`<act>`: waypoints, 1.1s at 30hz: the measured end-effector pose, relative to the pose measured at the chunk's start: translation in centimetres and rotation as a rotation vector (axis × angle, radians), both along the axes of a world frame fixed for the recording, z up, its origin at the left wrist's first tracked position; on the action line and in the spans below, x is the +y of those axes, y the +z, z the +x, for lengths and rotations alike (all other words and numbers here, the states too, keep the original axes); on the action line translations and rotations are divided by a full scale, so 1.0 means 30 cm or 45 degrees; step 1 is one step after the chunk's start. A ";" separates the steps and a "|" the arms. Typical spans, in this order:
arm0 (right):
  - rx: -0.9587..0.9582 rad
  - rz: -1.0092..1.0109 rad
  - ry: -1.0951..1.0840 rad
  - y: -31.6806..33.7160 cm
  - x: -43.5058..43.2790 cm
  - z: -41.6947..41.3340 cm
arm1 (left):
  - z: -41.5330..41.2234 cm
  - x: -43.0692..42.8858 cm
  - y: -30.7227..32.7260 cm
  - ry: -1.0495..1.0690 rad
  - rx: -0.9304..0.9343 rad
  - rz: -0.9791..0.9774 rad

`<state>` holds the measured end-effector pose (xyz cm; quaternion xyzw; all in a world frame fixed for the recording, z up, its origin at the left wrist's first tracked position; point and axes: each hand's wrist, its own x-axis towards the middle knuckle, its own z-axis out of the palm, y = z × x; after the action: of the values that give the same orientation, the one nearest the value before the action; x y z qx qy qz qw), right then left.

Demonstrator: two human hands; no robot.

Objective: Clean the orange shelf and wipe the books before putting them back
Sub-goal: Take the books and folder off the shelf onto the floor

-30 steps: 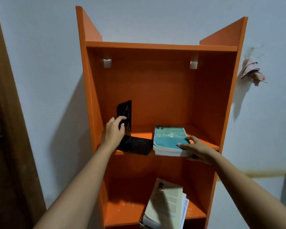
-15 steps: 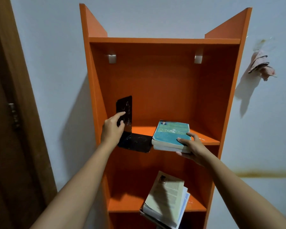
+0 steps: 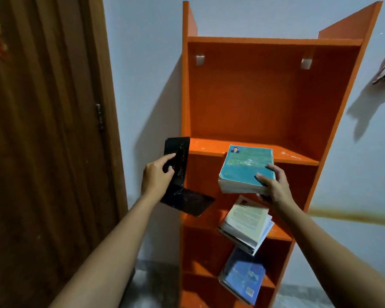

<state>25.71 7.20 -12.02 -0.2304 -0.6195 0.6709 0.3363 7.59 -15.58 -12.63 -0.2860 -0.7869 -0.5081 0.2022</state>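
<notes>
- Two hands are loaded: left hand [image 3: 157,177] grips the black bookend [image 3: 180,181]; right hand [image 3: 273,187] clamps the teal book [image 3: 246,167], both off the orange shelf [image 3: 296,156].
- Lower, a leaning book stack [image 3: 246,225] could slide out if bumped.
- Far back, the upper compartment holds nothing.

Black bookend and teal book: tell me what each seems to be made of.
Black bookend, in the left hand: probably thin sheet metal, bent into an L, glossy black with pale scuffs. Teal book, in the right hand: paper, a soft card cover, worn, with yellowed page edges.
</notes>
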 end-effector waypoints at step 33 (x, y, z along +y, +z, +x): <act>-1.131 0.178 1.464 -2.075 -0.584 -0.740 | 0.100 -0.710 -1.969 0.976 -0.809 -0.255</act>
<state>3.52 -10.32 -74.28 -0.0970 -0.7620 0.5437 -0.3383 10.60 -36.88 -71.70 0.1739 -0.9028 -0.3814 0.0962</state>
